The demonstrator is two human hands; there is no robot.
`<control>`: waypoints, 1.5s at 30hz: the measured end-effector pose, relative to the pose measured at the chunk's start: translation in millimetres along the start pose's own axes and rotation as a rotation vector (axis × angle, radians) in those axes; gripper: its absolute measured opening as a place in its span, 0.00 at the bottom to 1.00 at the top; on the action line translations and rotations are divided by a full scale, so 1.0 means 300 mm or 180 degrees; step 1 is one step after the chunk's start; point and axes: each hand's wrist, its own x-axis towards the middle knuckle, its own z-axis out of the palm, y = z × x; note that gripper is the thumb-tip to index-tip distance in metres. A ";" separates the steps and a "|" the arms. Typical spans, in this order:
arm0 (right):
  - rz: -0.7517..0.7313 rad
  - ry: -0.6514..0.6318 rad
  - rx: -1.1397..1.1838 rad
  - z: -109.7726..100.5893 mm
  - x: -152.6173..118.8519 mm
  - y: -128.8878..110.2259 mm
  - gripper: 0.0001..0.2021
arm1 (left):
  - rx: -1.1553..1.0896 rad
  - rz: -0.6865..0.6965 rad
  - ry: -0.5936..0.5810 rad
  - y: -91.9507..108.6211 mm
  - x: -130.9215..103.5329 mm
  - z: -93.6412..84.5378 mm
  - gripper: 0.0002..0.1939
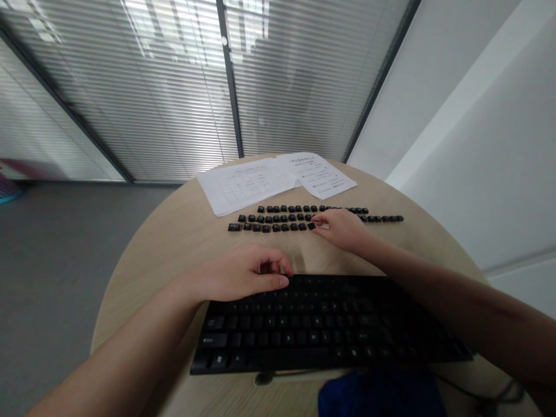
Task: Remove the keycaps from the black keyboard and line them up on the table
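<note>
A black keycap [311, 226] is pinched between the thumb and fingertips of my right hand [341, 227], at the right end of the nearest row of keycaps. Several loose black keycaps [284, 218] lie in three rows across the table. Below them lies a black keyboard [304, 321], its long side toward me. My left hand [247, 272] is at the keyboard's far edge, with the thumb over the top keys and the other fingers curled behind, closed on that edge. My right forearm passes over the keyboard's right part and hides it.
Printed paper sheets [252, 184] lie at the back of the round wooden table [143, 272]. Dark blue cloth [377, 397] shows at the near edge. A black cable [473, 397] runs at the lower right. Blinds-covered glass stands behind, and a white wall at right.
</note>
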 end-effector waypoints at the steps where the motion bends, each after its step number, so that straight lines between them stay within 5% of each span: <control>1: 0.0003 0.0003 -0.0008 -0.001 0.000 0.001 0.13 | 0.0006 0.0007 -0.0009 0.000 0.000 0.000 0.14; 14: 0.0004 0.0134 -0.0092 0.000 0.008 -0.023 0.12 | 0.0078 0.0078 -0.0045 0.004 -0.004 -0.001 0.15; 20: 0.0040 0.0347 -0.0085 -0.061 -0.034 -0.027 0.14 | 0.0086 0.0053 0.0047 0.013 -0.006 -0.008 0.15; 25: -0.0129 0.1185 0.0575 -0.185 -0.184 -0.045 0.19 | 0.0651 0.0092 0.0482 0.004 0.008 -0.022 0.14; 30: 0.0444 0.1613 0.1366 -0.270 -0.432 -0.118 0.28 | 0.1171 -0.0091 0.0660 0.001 0.020 -0.025 0.13; 34: 0.0946 0.1138 0.1884 -0.269 -0.537 -0.199 0.26 | 0.1412 -0.0080 0.0620 -0.011 0.036 -0.009 0.11; 40: 0.0341 0.0144 0.1996 -0.216 -0.533 -0.254 0.14 | 0.1607 -0.0147 0.0297 -0.039 0.047 0.016 0.12; 45: 0.0348 -0.0562 0.2322 -0.172 -0.547 -0.229 0.14 | 0.1630 -0.0137 0.0064 -0.042 0.039 0.016 0.12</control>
